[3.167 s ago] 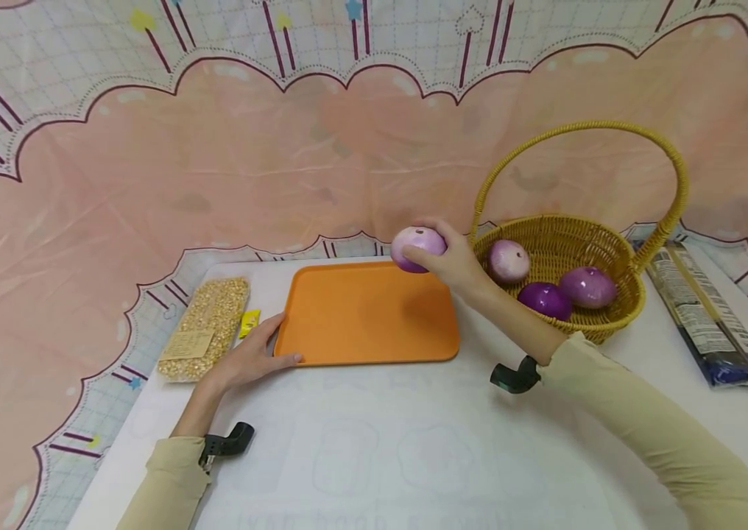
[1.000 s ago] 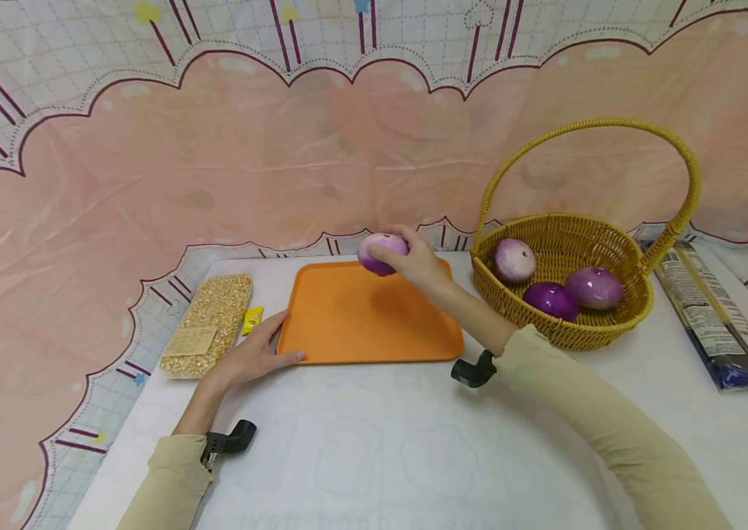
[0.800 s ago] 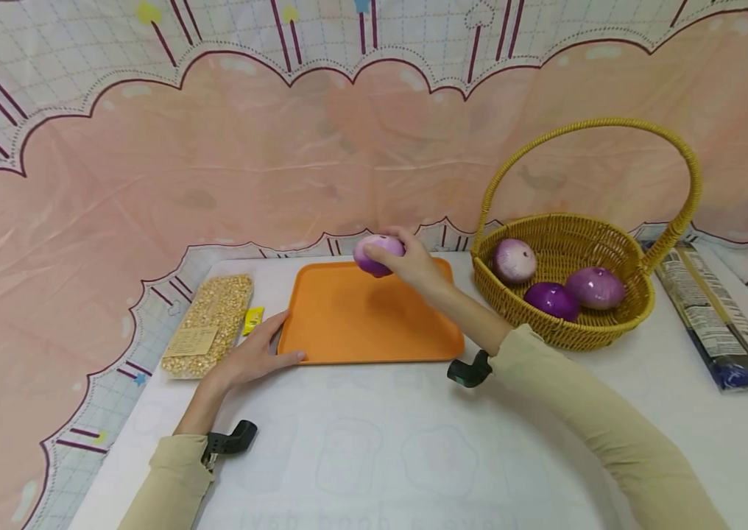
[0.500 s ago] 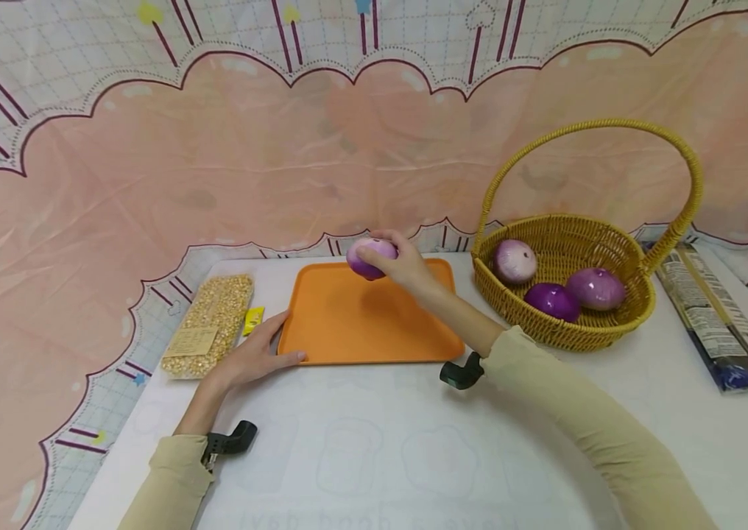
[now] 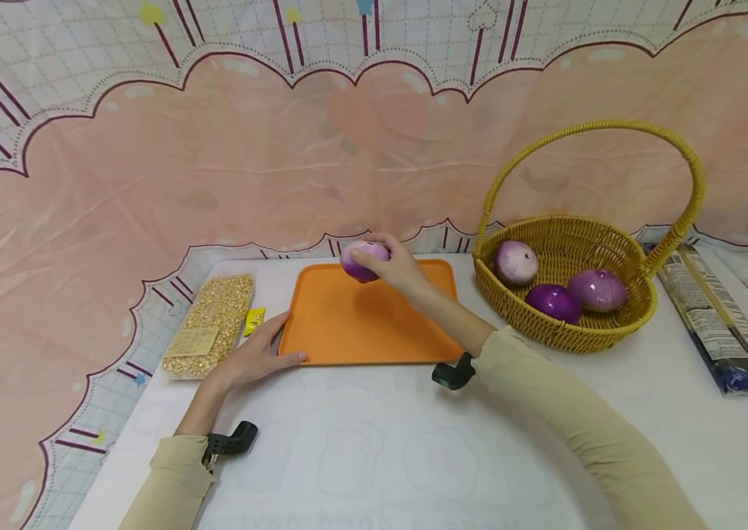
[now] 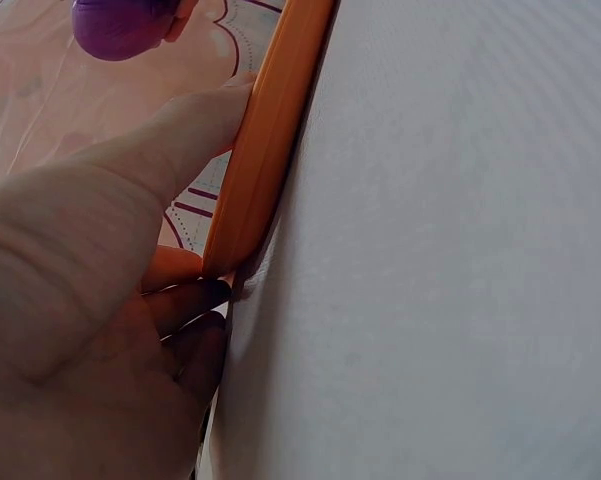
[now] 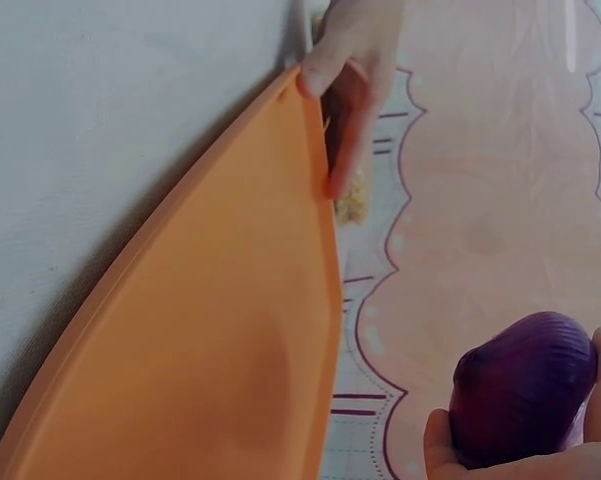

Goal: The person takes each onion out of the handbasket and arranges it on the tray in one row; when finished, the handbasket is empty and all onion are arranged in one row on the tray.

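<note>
My right hand (image 5: 403,269) grips a purple onion (image 5: 362,266) by its sides, above the back part of an orange tray (image 5: 367,331). In the right wrist view the onion (image 7: 525,390) appears dark, with fingers on both sides of it, and a shadow falls on the tray. My left hand (image 5: 253,359) holds the tray's near left corner, thumb on the front rim and fingers along the left side. Seen from the left wrist, the thumb lies on the tray's edge (image 6: 265,140) and the fingertips bend in beneath its corner.
A yellow wicker basket (image 5: 566,337) with a tall handle stands at the right, holding three onions (image 5: 515,263). Right of it lies a long dark package (image 5: 718,324). A bag of corn kernels (image 5: 211,316) and a small yellow packet (image 5: 254,321) lie left of the tray.
My right hand has carried the onion leftward from beside the basket to over the tray, and slightly lower. The left hand keeps its hold on the tray corner.
</note>
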`<state>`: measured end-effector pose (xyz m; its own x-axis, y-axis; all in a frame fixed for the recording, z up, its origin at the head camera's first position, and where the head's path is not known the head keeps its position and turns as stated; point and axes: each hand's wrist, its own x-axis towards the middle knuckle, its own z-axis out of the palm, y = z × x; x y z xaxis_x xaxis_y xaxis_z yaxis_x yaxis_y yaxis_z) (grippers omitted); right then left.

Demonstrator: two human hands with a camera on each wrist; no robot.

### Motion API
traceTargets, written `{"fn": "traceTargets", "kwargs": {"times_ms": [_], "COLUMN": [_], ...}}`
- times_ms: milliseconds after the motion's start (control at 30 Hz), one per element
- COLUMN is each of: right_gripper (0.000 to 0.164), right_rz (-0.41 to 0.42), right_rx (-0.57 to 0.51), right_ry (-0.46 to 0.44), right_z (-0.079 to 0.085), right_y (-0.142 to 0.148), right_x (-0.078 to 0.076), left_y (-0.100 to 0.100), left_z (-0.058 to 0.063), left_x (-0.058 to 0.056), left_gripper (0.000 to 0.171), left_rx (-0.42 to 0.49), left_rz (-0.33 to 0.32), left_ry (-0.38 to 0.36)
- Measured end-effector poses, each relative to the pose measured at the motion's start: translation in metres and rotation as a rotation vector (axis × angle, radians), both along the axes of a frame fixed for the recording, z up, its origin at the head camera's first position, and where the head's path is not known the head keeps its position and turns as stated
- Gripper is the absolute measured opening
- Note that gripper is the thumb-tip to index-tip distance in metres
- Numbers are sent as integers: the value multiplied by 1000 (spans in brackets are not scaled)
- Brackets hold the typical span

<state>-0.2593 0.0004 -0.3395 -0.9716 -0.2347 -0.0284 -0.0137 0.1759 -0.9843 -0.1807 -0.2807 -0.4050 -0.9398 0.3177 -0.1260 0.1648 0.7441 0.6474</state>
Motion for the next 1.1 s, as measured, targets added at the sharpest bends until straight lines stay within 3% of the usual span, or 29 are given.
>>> {"fn": "traceTargets", "kwargs": {"times_ms": [467, 767, 1100], "right_gripper": [61, 60, 64], "right_rz": [35, 31, 47], "right_rx": [0, -21, 19], "right_ry": [-69, -66, -105], "right_z": [-9, -17, -26], "right_y": [-14, -21, -33], "right_x": [-10, -14, -18], "left_y": [-1, 0, -1], "left_z": [0, 0, 0], "left_x": [1, 1, 0], "left_gripper": [99, 99, 99], "left_rx": [-8, -11, -7], "left_rz": [4, 11, 17], "left_ry": [-5, -15, -26]}}
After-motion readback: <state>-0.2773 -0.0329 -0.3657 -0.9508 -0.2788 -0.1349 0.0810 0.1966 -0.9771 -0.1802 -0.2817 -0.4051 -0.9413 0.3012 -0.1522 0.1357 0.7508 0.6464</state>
